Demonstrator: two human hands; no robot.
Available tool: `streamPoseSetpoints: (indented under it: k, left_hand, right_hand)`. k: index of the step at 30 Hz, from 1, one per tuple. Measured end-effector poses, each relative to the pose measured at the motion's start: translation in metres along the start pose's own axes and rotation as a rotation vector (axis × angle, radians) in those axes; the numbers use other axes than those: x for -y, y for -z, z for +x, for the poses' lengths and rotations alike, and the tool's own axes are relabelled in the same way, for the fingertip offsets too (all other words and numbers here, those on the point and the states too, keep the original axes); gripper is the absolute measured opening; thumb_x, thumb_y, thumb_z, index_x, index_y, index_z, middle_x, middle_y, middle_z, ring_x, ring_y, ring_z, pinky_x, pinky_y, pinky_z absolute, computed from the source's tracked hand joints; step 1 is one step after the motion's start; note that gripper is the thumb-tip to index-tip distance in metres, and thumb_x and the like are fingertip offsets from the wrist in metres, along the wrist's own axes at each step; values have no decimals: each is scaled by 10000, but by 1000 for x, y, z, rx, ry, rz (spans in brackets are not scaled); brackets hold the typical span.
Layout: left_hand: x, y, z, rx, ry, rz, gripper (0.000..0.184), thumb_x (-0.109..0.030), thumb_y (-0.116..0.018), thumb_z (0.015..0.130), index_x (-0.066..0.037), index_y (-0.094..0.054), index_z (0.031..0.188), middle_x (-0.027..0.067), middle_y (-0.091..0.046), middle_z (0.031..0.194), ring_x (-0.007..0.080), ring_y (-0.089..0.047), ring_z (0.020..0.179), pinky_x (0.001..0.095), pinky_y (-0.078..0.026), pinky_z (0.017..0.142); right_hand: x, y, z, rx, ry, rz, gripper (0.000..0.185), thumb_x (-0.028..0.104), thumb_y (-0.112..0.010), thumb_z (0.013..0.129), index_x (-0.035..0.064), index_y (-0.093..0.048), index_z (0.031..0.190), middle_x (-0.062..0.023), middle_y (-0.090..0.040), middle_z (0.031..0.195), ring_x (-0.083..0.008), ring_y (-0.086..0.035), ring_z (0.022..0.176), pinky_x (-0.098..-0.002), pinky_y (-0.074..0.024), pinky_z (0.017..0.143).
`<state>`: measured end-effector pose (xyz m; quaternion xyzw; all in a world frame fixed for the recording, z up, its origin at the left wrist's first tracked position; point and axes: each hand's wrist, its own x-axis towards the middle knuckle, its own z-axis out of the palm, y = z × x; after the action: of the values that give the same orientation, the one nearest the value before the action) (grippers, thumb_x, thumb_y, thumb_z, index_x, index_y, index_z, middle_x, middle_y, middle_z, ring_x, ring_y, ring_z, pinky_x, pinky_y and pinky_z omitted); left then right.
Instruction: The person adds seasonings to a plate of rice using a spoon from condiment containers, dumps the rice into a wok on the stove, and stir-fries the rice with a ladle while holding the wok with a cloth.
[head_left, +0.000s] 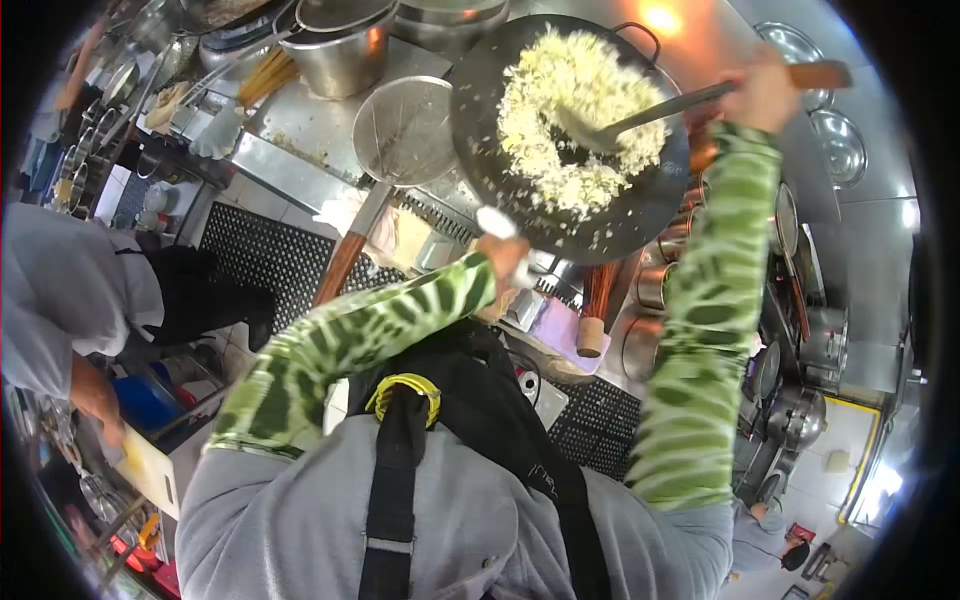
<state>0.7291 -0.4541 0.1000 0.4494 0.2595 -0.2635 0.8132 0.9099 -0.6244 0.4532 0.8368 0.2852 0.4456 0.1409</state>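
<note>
My left hand (503, 254) is closed around a white cloth (497, 222) at the near rim of a black wok (490, 180). The wok's grip beneath the cloth is hidden. Pale yellow-white rice (540, 90) lies in the wok in a rough ring, with loose grains scattered over the near side. My right hand (762, 92) is wrapped around the handle of a long metal ladle (660, 110), whose wooden end sticks out to the right. The ladle's rounded head rests among the rice near the middle of the wok.
Left of the wok lies a round strainer (403, 130) with a wooden handle, below a steel pot (345, 55). A wooden-handled brush (592, 325) sits below the wok. Steel bowls (838, 148) stand at right. A co-worker (75, 300) is at a cutting board (148, 470) on the left; another person (770, 545) is at lower right.
</note>
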Motion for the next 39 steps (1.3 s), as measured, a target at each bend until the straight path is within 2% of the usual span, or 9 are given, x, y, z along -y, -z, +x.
streamPoseSetpoints:
  k: [5, 10, 17, 19, 30, 33, 36, 37, 39]
  left_hand:
    - [-98, -47, -113, 23, 92, -87, 288, -85, -598, 806, 77, -542, 1038, 162, -635, 946, 296, -640, 802, 414, -570, 752]
    - [-46, -25, -28, 126, -84, -157, 268, -82, -568, 815, 119, -543, 991, 216, -623, 940, 281, -657, 747, 341, -582, 648]
    - [-82, -36, -61, -139, 17, 148, 211, -86, -579, 795, 119, -585, 843, 176, -605, 739, 266, -625, 632, 380, -512, 534]
    - [-93, -46, -19, -103, -47, -179, 240, -142, -624, 774, 94, -601, 810, 160, -597, 743, 259, -604, 622, 398, -466, 564]
    - [-86, -32, 70, -220, -289, 346, 474, -239, -621, 778, 179, -580, 995, 248, -625, 878, 279, -597, 695, 389, -477, 667]
    - [-106, -36, 25, -224, -243, 358, 498, -241, -621, 777, 184, -562, 1030, 250, -628, 878, 278, -609, 711, 372, -483, 658]
    - [-89, -32, 52, -130, -234, 242, 448, -239, -638, 757, 171, -588, 931, 237, -633, 826, 269, -613, 636, 373, -481, 566]
    - [-87, -27, 66, -113, -275, 250, 439, -241, -639, 756, 171, -595, 902, 234, -631, 809, 272, -612, 627, 380, -480, 559]
    - [-86, -28, 52, -222, -337, 375, 450, -266, -641, 735, 174, -607, 825, 200, -614, 710, 258, -581, 605, 391, -455, 546]
  right_hand:
    - [17, 45, 8, 171, -1118, 1205, 359, 48, -560, 718, 63, -656, 1064, -112, -657, 852, -248, -637, 835, -350, -506, 842]
    - [71, -79, -12, -504, -949, 1171, 148, 86, -601, 803, -40, -556, 868, -59, -486, 552, -172, -502, 478, -319, -464, 470]
    - [18, -30, 7, 177, -1142, 1748, 228, 155, -632, 844, 70, -479, 697, -10, -422, 580, -162, -431, 481, -339, -450, 520]
    - [15, -20, 27, 72, -1044, 1575, 180, 168, -608, 858, 71, -506, 746, -8, -451, 616, -150, -471, 521, -333, -455, 540]
    - [57, -41, 44, 47, -1132, 946, 215, 70, -522, 886, -9, -566, 1081, -101, -662, 848, -179, -627, 686, -278, -507, 611]
    - [43, -54, 17, -131, -395, 464, 182, 65, -584, 854, -4, -607, 1021, -77, -628, 815, -185, -604, 694, -274, -500, 633]
    - [71, -102, 6, -169, -685, 925, 144, 96, -633, 810, 35, -661, 937, -29, -527, 608, -142, -554, 593, -289, -452, 515]
    - [75, -99, 23, -136, -972, 1561, 132, 101, -606, 822, 52, -667, 929, -17, -497, 564, -130, -544, 567, -295, -434, 480]
    - [61, -82, 44, -90, -722, 1170, 86, 60, -563, 833, 35, -632, 879, -27, -508, 577, -132, -528, 524, -296, -429, 469]
